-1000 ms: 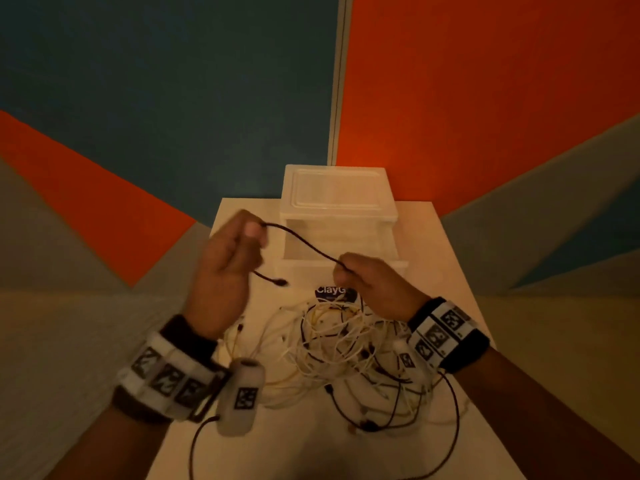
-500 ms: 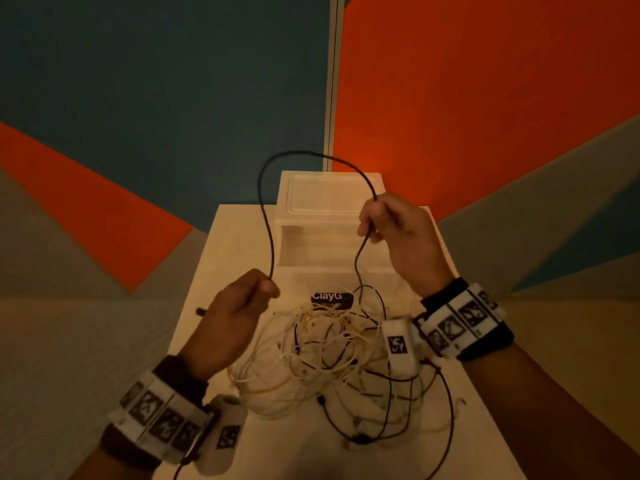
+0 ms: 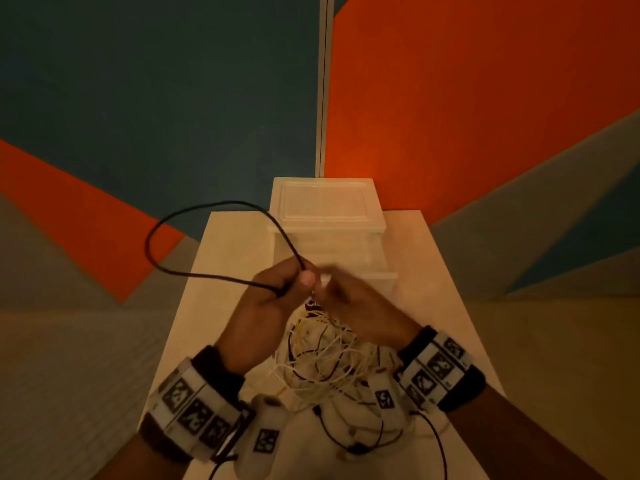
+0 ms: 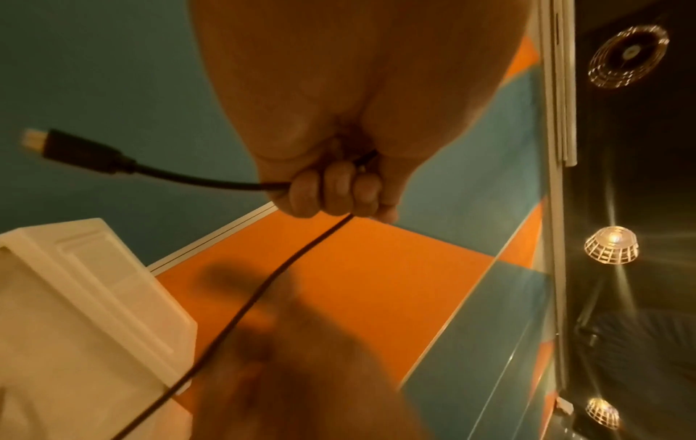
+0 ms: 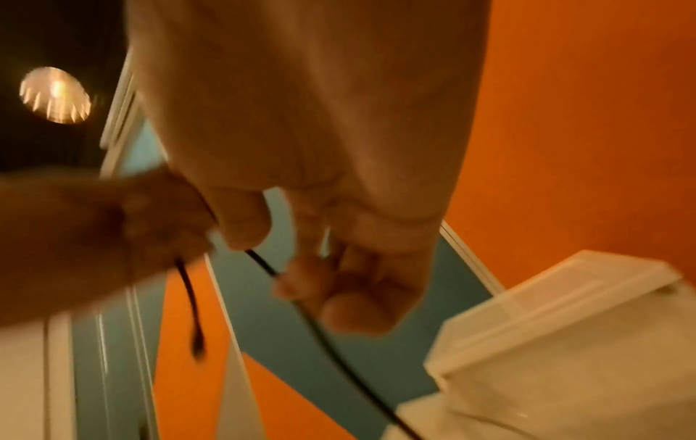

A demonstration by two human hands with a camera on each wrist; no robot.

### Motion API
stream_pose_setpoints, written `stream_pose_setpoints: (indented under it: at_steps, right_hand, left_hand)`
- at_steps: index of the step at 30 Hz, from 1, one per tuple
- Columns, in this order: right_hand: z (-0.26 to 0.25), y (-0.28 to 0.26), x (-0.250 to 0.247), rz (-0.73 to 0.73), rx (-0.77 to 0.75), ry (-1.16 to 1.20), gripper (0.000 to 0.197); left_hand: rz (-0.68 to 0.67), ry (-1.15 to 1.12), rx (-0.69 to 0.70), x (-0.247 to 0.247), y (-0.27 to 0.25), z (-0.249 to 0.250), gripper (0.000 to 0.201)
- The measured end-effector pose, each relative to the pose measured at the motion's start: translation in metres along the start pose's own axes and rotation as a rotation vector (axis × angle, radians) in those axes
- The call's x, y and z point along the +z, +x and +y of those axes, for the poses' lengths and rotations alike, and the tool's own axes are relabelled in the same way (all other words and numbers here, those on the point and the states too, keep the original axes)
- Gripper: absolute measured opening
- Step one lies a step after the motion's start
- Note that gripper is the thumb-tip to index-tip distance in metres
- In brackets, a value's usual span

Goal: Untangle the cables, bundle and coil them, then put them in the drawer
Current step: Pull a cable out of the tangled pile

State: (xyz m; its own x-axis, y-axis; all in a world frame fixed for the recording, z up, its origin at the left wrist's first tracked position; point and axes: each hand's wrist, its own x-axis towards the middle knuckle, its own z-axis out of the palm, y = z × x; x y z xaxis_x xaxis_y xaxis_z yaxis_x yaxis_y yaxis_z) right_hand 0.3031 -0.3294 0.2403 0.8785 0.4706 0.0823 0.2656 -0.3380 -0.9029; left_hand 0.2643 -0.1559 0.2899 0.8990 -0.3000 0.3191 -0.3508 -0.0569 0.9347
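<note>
A black cable [image 3: 180, 271] forms a wide loop out to the left of my hands, above the table's left edge. My left hand [image 3: 277, 299] grips it where the loop closes; in the left wrist view its curled fingers [image 4: 331, 193] wrap the cable and the USB plug [image 4: 56, 146] sticks out to the left. My right hand [image 3: 349, 299] meets the left, blurred, and the cable [image 5: 263, 265] runs between its thumb and curled fingers [image 5: 339, 282]. Under both hands a tangle of white and black cables [image 3: 322, 362] lies on the table.
A white plastic drawer unit [image 3: 329, 202] stands at the far end of the narrow table [image 3: 225, 258], its drawer [image 3: 374, 258] pulled out toward me. A small dark label [image 3: 311, 303] lies just beyond the tangle. Orange and teal walls surround the table.
My right hand dropped from up near the drawer unit to meet the left hand, which rose. The cable's arch overhead has turned into a loop swung out to the left.
</note>
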Motion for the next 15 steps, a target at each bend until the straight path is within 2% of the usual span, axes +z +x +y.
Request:
stream_pose_setpoints:
  at_steps: [2,4,7,10,13,15]
  right_hand:
    - [0.032,-0.005,0.013,-0.184,0.064,-0.173,0.024]
    - [0.056,-0.011,0.018,-0.227,0.165,-0.252,0.025]
    - [0.100,-0.019,0.014,-0.098,0.281,-0.386,0.023]
    - [0.130,-0.024,0.001,0.020,0.396,-0.445,0.019]
    - [0.123,-0.022,-0.010,0.111,0.452,-0.367,0.020]
    - [0.105,-0.018,-0.015,0.230,0.377,-0.079,0.031]
  left_hand:
    - [0.040,-0.018,0.032,-0.007,-0.006,0.010,0.021]
    - [0.134,-0.015,0.039,-0.019,-0.012,0.022,0.022]
    - [0.276,-0.125,0.101,-0.046,-0.020,0.045,0.021]
    - [0.289,-0.190,0.118,-0.077,-0.030,0.048,0.022]
    - [0.284,-0.087,-0.052,-0.089,-0.047,0.026,0.029]
    - [0.321,-0.009,-0.203,-0.088,-0.061,-0.002,0.027]
